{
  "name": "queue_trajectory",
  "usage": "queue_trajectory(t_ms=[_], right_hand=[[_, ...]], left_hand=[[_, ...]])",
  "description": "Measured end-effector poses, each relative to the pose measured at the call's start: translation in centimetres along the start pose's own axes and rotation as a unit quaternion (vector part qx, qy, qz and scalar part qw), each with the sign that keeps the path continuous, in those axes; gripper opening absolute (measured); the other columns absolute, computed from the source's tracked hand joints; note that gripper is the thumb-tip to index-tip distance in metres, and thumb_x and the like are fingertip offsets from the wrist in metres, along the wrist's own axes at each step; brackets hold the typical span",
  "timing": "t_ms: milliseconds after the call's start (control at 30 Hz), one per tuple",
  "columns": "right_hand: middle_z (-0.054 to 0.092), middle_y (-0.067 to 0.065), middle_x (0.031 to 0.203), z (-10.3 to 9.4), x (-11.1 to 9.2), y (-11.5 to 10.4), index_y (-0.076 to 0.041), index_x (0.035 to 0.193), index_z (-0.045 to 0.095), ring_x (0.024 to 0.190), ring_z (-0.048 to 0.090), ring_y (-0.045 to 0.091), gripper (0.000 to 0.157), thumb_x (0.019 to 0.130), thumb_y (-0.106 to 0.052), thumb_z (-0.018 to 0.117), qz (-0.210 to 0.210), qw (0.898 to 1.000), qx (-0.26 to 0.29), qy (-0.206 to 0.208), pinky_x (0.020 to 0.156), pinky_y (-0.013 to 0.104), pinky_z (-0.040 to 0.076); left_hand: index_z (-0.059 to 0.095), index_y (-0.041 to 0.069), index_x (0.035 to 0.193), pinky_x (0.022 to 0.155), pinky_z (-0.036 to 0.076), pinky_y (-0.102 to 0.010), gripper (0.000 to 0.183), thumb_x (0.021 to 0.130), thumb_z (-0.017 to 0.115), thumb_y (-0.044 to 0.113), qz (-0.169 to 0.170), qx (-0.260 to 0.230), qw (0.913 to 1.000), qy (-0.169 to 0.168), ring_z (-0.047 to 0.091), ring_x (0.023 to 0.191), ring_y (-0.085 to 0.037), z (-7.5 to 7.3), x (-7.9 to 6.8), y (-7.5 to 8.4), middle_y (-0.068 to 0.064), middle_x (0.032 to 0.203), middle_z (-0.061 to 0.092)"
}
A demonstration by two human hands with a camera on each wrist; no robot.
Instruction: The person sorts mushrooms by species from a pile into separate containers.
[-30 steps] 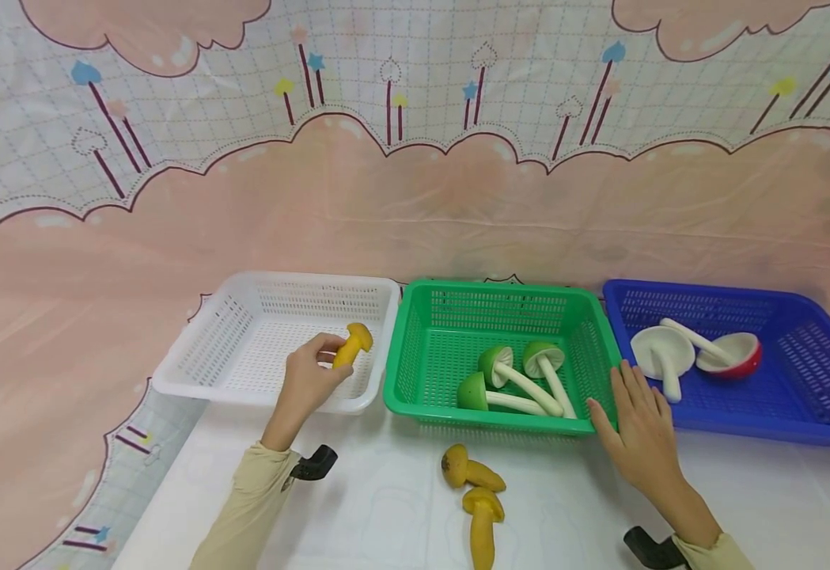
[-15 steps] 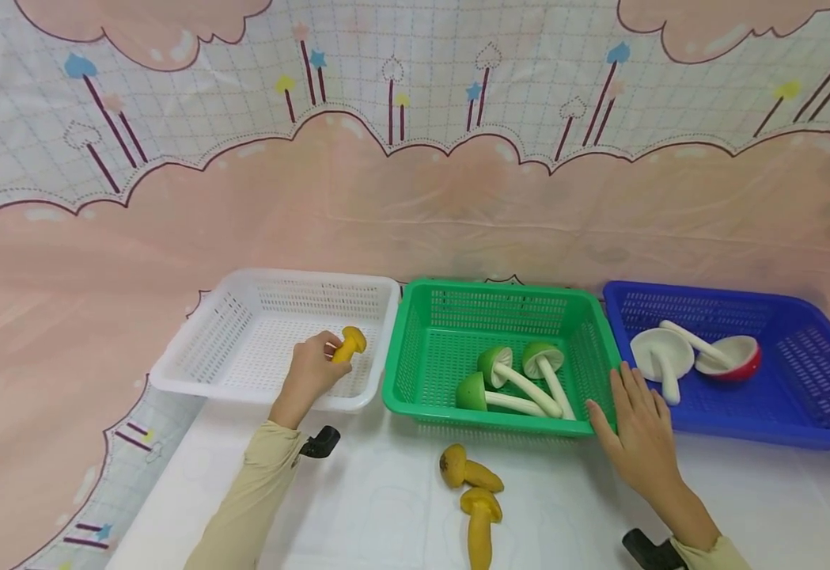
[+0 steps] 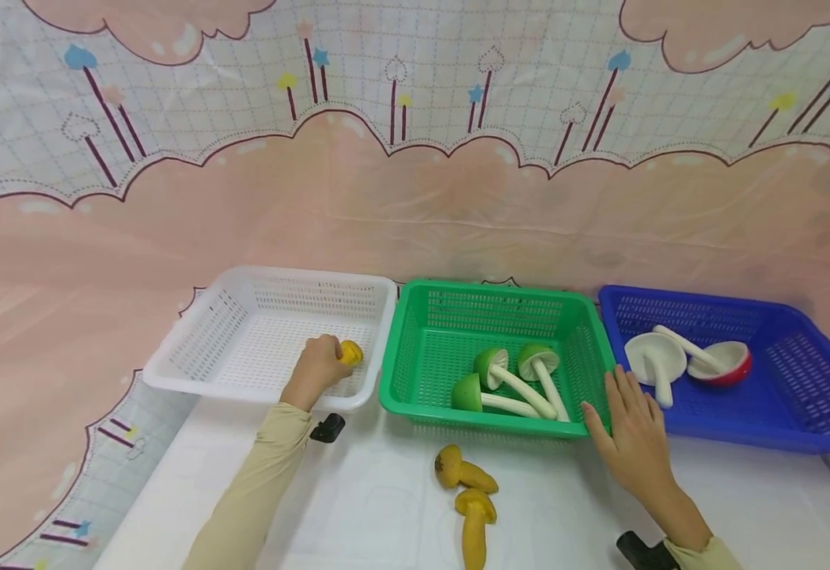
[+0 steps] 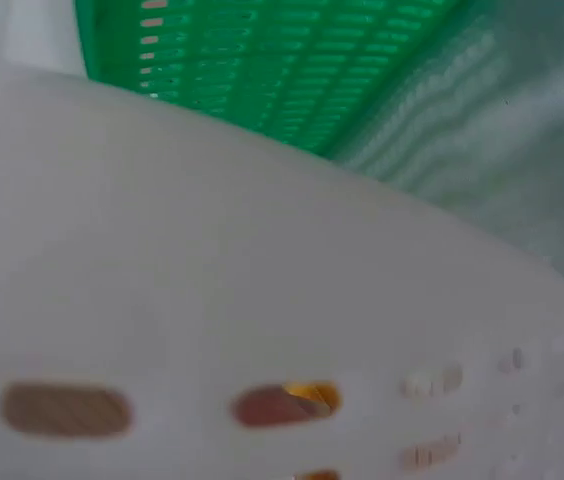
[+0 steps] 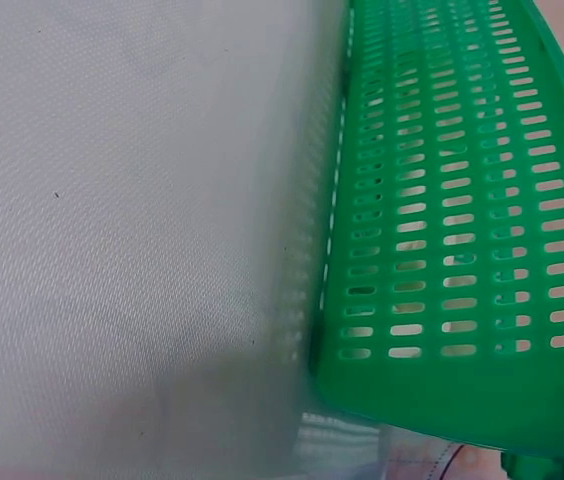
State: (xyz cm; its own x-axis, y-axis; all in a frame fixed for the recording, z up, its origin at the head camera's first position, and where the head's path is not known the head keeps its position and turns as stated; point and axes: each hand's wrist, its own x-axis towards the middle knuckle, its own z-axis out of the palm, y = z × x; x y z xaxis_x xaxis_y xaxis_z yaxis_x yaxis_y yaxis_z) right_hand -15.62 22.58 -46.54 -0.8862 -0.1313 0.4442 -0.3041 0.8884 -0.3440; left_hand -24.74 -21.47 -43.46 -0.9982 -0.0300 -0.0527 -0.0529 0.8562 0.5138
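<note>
While left grip (image 3: 316, 370) pinches yellow mushroom (image 3: 351, 353), right grip (image 3: 636, 443) rests straight-fingered.
White basket (image 3: 301, 298), four o'clock: probably light, stiff; hold beneath cap (image 3: 353, 351).

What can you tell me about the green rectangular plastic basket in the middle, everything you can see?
The green rectangular plastic basket has a smooth rim and walls pierced with rows of slots. It stands upright on a white tabletop, between a white slotted plastic basket and a blue slotted plastic basket; whether their rims touch is unclear. Three green-capped, white-stemmed mushrooms lie inside, toward its near right. The right hand rests at its near right corner.
</note>
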Motion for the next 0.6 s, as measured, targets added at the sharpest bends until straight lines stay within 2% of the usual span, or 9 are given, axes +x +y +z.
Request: queue_trajectory(t_ms=[133, 233, 367, 467, 600], right_hand=[[0.028, 0.031, 0.147, 0.10, -0.06, -0.13, 0.011, 0.140, 0.034, 0.138, 0.020, 0.043, 0.064, 0.098, -0.034, 0.046, 0.003, 1.000, 0.002, -0.002, 0.107, 0.063, 0.012], [0.028, 0.030, 0.147, 0.11, -0.10, -0.17, 0.011, 0.141, 0.034, 0.138, 0.019, 0.043, 0.064, 0.097, -0.034, 0.047, 0.004, 1.000, 0.003, -0.001, 0.107, 0.063, 0.012], [0.028, 0.031, 0.147, 0.18, -0.14, -0.09, 0.011, 0.141, 0.034, 0.139, 0.018, 0.042, 0.064, 0.097, -0.034, 0.047, 0.001, 1.000, 0.002, 0.002, 0.107, 0.062, 0.011], [0.028, 0.031, 0.146, 0.20, -0.12, -0.02, 0.011, 0.141, 0.034, 0.139, 0.019, 0.042, 0.064, 0.097, -0.034, 0.047, -0.001, 1.000, 0.000, 0.003, 0.107, 0.062, 0.011], [0.028, 0.030, 0.147, 0.11, -0.08, 0.03, 0.011, 0.141, 0.033, 0.138, 0.020, 0.043, 0.064, 0.097, -0.033, 0.047, 0.000, 1.000, 0.002, 0.005, 0.107, 0.062, 0.012]], left_hand=[[0.061, -0.004, 0.075, 0.054, 0.045, -0.030, 0.011, 0.069, 0.068, 0.002, -0.004, 0.010, 0.9998, -0.015, 0.053, 0.062, -0.022, -0.02, 0.19, -0.10, -0.012, 0.073, 0.058], [0.061, -0.003, 0.072, 0.050, 0.044, -0.028, 0.006, 0.068, 0.063, 0.000, -0.009, 0.017, 0.9994, -0.027, 0.052, 0.059, -0.022, -0.06, 0.23, -0.16, -0.012, 0.071, 0.059], [0.066, -0.006, 0.089, 0.052, 0.046, -0.029, 0.019, 0.074, 0.064, 0.006, -0.001, 0.040, 0.9989, -0.024, 0.054, 0.064, -0.023, -0.03, 0.23, -0.24, -0.018, 0.085, 0.064], [0.066, -0.007, 0.102, 0.053, 0.047, -0.031, 0.029, 0.078, 0.065, 0.009, 0.018, 0.052, 0.9985, -0.005, 0.054, 0.067, -0.024, -0.12, 0.04, -0.19, -0.022, 0.098, 0.065], [0.065, -0.007, 0.106, 0.054, 0.047, -0.033, 0.030, 0.080, 0.065, 0.009, 0.038, 0.034, 0.9985, 0.018, 0.056, 0.071, -0.026, -0.46, -0.45, 0.13, -0.024, 0.106, 0.064]])
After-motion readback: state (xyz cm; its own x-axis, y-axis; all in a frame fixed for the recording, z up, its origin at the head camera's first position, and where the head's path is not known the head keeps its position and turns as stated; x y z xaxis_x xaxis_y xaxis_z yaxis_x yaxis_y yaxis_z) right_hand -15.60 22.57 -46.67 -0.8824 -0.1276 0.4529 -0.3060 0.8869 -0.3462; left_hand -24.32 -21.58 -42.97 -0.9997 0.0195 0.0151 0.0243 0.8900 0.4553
